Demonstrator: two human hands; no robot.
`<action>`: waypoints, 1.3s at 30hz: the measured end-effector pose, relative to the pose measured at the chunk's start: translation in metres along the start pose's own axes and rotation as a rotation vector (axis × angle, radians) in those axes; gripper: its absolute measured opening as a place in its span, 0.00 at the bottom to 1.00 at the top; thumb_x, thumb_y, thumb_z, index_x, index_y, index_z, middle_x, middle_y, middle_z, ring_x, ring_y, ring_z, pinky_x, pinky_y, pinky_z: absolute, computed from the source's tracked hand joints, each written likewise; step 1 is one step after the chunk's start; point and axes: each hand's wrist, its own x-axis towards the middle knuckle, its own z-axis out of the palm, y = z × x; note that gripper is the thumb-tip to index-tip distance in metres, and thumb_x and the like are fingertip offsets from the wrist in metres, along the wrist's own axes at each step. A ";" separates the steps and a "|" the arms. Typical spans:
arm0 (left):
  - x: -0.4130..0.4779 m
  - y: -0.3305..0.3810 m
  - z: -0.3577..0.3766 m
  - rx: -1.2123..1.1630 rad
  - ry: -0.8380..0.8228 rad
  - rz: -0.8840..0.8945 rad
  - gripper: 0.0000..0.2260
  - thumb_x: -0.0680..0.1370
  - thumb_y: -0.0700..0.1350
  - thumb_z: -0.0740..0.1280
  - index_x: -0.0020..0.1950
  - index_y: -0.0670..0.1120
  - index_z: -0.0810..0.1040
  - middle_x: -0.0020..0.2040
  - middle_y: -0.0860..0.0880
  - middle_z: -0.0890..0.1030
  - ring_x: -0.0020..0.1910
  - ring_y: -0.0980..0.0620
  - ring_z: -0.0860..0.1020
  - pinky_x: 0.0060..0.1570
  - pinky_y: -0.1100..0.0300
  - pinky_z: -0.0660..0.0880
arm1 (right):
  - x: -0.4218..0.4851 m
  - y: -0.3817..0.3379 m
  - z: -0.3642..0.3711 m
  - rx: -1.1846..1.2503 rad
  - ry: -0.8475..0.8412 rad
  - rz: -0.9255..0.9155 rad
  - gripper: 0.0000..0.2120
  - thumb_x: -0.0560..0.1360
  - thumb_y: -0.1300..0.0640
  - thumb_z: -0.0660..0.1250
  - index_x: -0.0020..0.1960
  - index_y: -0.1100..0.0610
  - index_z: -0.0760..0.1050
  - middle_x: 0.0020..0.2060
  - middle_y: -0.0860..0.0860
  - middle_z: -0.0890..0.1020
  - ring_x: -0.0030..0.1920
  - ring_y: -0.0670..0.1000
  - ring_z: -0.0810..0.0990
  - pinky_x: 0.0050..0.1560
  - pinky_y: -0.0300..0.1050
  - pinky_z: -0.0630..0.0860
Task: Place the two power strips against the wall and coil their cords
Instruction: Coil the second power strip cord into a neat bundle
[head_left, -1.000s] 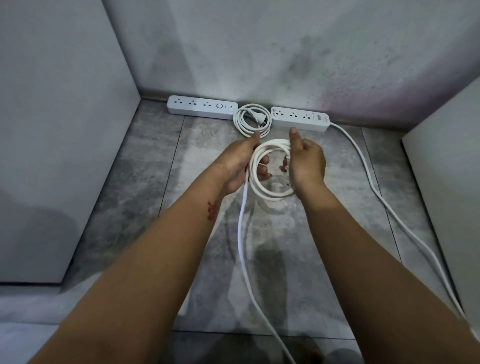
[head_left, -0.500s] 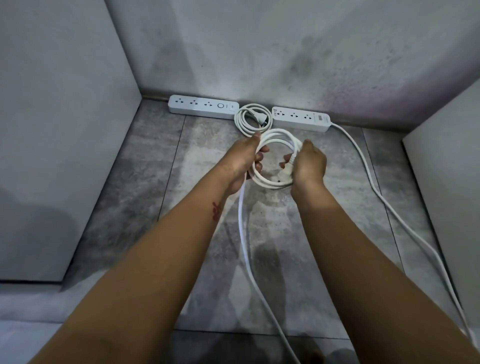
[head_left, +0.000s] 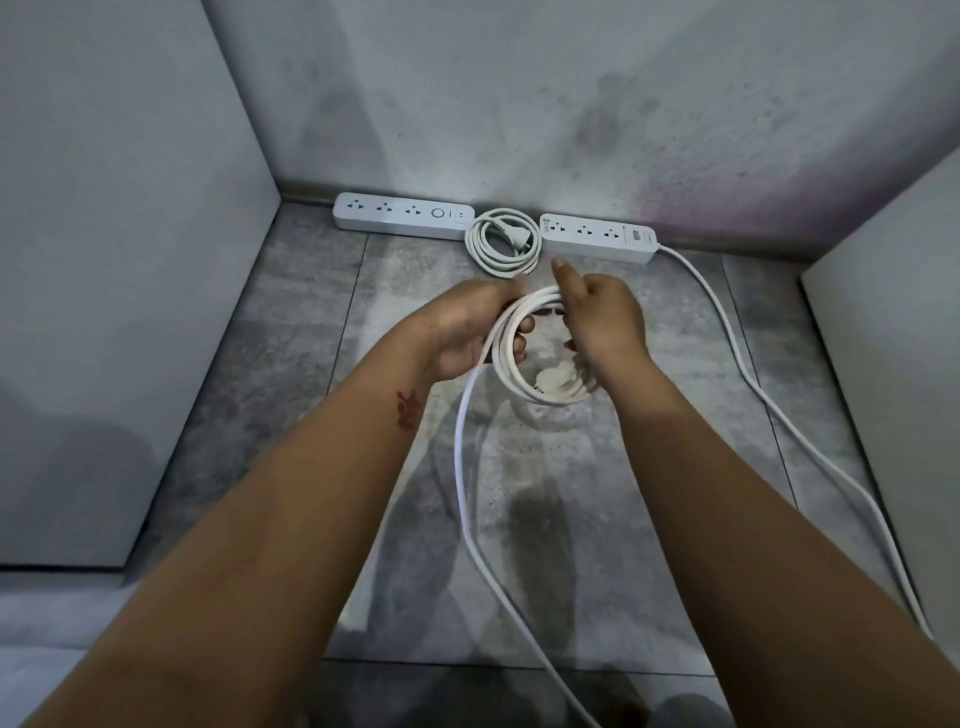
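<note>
Coiling is underway at frame centre: both hands are working the second cord (head_left: 524, 353) into loops just above the floor (head_left: 291, 364). Left hand (head_left: 467, 327) is clenching the left side of the loop bundle, thumb over the top, fingers curling through the middle. Right hand (head_left: 602, 322) is closing on the upper right side of the bundle, index finger pointing up toward the wall (head_left: 519, 104); its palm side is hidden, so exact finger contact there is unclear. Plug (head_left: 558, 382) is sitting at the bottom of the loops, below the right hand's grip.

To do this step well, probably: left grip is staying the anchor while the right is feeding slack in even turns matching the loop size, no twisting. Loose cord is running down from the left grip to the bottom edge of the frame, then seemingly coming back up the right side to the right power strip (head_left: 597, 236), so plenty of length is left to wind.

Both strips are already lying against the wall at upper centre, left power strip (head_left: 402, 215) with its finished coil (head_left: 501, 241) between the two. Held coil is hanging just below that finished coil, apart from it.
</note>
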 end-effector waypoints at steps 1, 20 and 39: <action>0.000 0.002 -0.001 -0.040 -0.011 -0.012 0.17 0.84 0.49 0.55 0.51 0.40 0.78 0.34 0.46 0.76 0.29 0.50 0.74 0.33 0.58 0.78 | 0.000 0.001 0.000 0.022 0.033 0.020 0.28 0.78 0.38 0.59 0.38 0.63 0.77 0.36 0.60 0.82 0.39 0.61 0.81 0.47 0.62 0.80; -0.005 0.010 -0.006 0.077 -0.069 -0.091 0.13 0.83 0.43 0.55 0.52 0.39 0.77 0.35 0.46 0.77 0.30 0.51 0.73 0.36 0.57 0.75 | -0.007 -0.008 -0.022 0.239 -0.448 0.128 0.19 0.79 0.45 0.63 0.34 0.56 0.72 0.24 0.49 0.68 0.22 0.48 0.64 0.27 0.41 0.67; 0.002 -0.011 0.022 -0.048 0.222 -0.031 0.27 0.82 0.61 0.51 0.57 0.39 0.77 0.48 0.40 0.83 0.47 0.42 0.81 0.51 0.45 0.81 | 0.004 -0.007 -0.025 0.922 0.046 0.475 0.19 0.81 0.47 0.61 0.35 0.58 0.68 0.20 0.48 0.62 0.16 0.46 0.57 0.22 0.36 0.60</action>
